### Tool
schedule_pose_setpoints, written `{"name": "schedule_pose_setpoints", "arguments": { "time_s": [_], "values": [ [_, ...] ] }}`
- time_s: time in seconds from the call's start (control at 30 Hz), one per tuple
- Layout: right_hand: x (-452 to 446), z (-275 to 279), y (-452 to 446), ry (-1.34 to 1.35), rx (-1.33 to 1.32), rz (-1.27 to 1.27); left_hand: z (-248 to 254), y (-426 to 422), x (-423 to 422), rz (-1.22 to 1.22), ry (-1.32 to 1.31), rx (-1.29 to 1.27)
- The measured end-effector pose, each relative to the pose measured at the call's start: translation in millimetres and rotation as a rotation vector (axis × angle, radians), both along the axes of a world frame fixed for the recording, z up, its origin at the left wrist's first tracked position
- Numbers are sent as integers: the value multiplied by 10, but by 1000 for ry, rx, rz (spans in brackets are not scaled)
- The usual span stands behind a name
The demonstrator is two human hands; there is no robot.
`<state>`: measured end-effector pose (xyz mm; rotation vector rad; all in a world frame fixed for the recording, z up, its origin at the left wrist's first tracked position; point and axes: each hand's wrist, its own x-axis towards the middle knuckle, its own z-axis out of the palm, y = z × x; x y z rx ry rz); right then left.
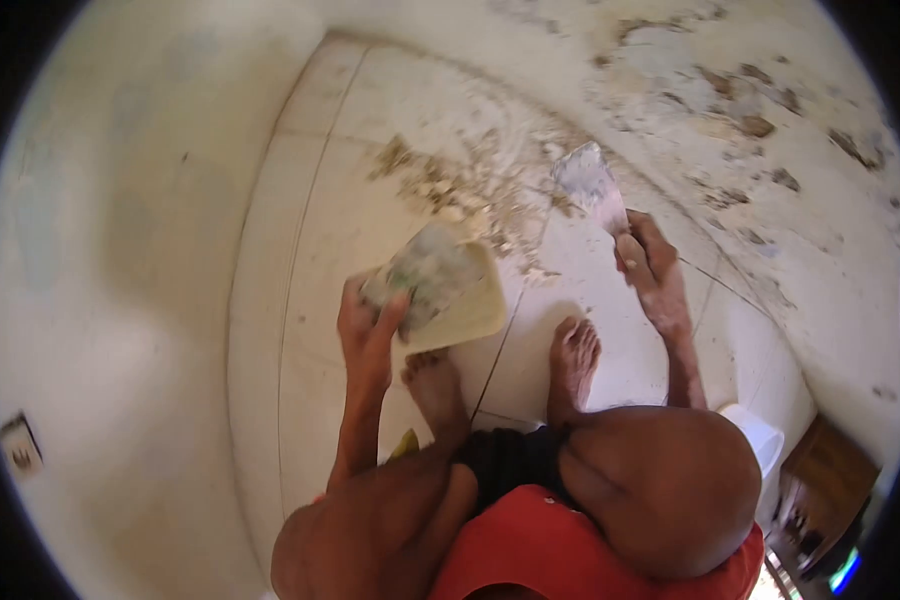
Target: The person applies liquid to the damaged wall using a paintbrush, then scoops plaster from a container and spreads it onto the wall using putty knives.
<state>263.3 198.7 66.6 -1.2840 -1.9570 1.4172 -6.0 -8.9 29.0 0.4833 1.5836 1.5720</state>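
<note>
My left hand (366,318) is closed on a pale yellow plastic container (482,312). A flat, grey, plaster-smeared piece (438,268) lies over the container's opening, with my left thumb pressed on it. What is inside the container is mostly hidden. Out to the right, my right hand (654,266) grips a putty knife (586,182) by its handle. Its broad metal blade is smeared with whitish residue and points up and left, close to the base of the right-hand wall. Crumbled plaster debris (455,195) lies scattered on the floor between and beyond my hands.
The right-hand wall (760,150) has peeling, broken patches. Pale tiles (315,250) cover the floor, and my bare feet (574,360) stand on it. Behind my right knee are a white bucket (755,435) and a brown wooden piece of furniture (828,465). A socket or switch plate (18,447) is on the left wall.
</note>
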Motion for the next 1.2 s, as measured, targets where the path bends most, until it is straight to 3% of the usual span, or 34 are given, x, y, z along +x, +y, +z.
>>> {"name": "schedule_pose_setpoints", "arguments": {
  "time_s": [0.13,0.2,0.23,0.37,0.57,0.7,0.83,0.9,0.97,1.03,1.13,1.2],
  "values": [
    [-98,51,-153,-92,-30,262,8,64,39,36,-2,4],
    [-248,50,-130,39,-197,323,80,122,-21,50,-33,-50],
    [-286,-137,-135,157,-136,359,53,111,-15,45,-150,13],
    [-680,-203,99,21,-151,686,-29,87,-135,-58,-439,193],
    [-740,-256,216,-89,-116,726,-203,-67,-237,-28,-453,319],
    [-531,-348,238,-182,-41,652,-166,-79,-212,22,-453,249],
    [-352,-320,143,-251,-39,569,-156,-109,-259,55,-380,207],
    [-338,-200,3,-134,-175,466,-170,-113,-260,80,-358,179],
    [-312,-100,-123,-123,-187,475,-170,-101,-235,120,-160,75],
    [-317,-44,-236,-118,-169,486,-105,-62,-177,153,-120,55],
    [-354,16,-397,88,-503,408,-14,-9,-84,192,-62,20],
    [-457,104,-414,88,-609,395,-26,17,-62,145,472,-56]
  ]
}}
